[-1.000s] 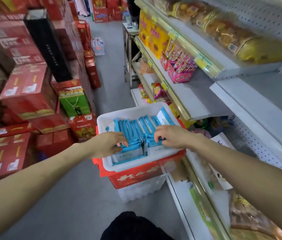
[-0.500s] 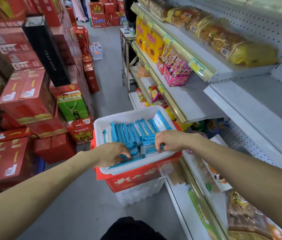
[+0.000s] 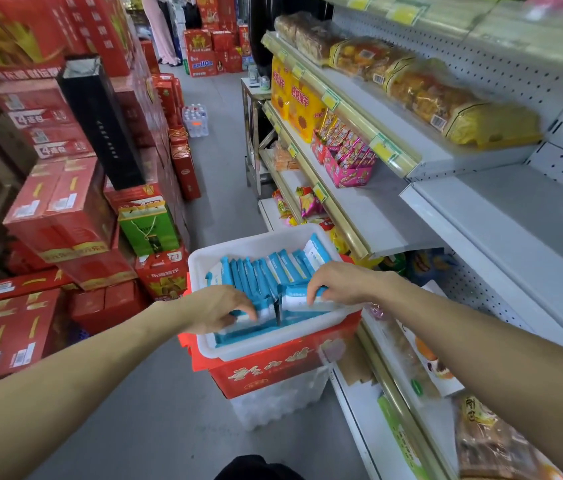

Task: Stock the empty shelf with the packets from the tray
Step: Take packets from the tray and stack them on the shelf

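Grey shop floor (image 3: 155, 410) runs down a narrow aisle, with both of the person's bare forearms reaching forward over it. The left hand (image 3: 216, 308) has its fingers curled onto blue-and-white packets (image 3: 266, 271) at the near end of a white tray (image 3: 238, 245). Just beside it, the right hand (image 3: 339, 282) hooks its fingers over the top edge of more packets lying there. The two hands are close together but not touching. The rest of the packets stand on edge in a row across the tray, behind the hands. The tray sits on a red box (image 3: 283, 368) with gold lettering.

To the right, the empty shelf (image 3: 501, 216) is a bare grey board at about tray height and above. Farther along that level stands a pink display box (image 3: 349, 168) of snacks, then yellow bags (image 3: 294, 102). On the left, red cartons (image 3: 58, 209) are stacked high, with a green gift bag (image 3: 148, 230) among them. A pack of bottled water (image 3: 196, 121) stands on the floor far down the aisle.
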Demonstrator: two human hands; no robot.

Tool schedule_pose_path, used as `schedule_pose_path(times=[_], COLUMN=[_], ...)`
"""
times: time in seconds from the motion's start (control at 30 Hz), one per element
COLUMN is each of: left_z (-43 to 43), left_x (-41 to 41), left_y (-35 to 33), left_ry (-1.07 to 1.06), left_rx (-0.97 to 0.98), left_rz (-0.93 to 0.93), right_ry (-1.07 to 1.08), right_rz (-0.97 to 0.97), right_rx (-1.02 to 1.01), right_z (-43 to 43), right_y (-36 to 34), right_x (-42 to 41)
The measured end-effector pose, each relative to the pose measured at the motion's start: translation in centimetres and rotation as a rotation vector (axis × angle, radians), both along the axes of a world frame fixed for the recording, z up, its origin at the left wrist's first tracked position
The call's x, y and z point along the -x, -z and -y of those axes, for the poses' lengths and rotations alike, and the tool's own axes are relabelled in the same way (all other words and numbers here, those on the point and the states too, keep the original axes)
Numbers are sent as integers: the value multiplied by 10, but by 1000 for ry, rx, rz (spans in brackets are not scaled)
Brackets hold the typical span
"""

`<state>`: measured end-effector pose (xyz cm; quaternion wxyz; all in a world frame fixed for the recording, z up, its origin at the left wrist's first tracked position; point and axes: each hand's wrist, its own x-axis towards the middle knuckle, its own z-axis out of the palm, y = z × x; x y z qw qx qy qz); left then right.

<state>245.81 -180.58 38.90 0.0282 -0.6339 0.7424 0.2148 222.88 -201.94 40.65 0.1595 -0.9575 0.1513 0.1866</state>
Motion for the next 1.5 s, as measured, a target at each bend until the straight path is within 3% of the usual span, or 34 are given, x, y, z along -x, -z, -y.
schedule_pose_path(times=[0.3,0.63,0.73,0.83,0.97,1.1,1.27,1.5], left_z=[69,182,212,233,253,259,254,251], left_x=[-18,100,160,227,305,369,428,480], left_y=[-122,-226,-240,-248,-248,-240,-236,-231], left_ry=[-94,153,239,341,464,605,716,728], left_rx=[121,259,260,284,256,324,372,322], left_rz=[-6,-104,-96,-113,-149,-155,-188,-254], right_ry=[188,467,601,740,894,1115,1337,1509], right_rz=[301,438,431,483,448,507,621,571], right_rx=[39,237,298,167,323,295,375,570], right_z=[23,44,42,24,-4,-36,-73,-109], right_y=[-99,-193,-207,-214,-216,-204,-181,-157], right_x=[31,180,247,313,404,489,578,656])
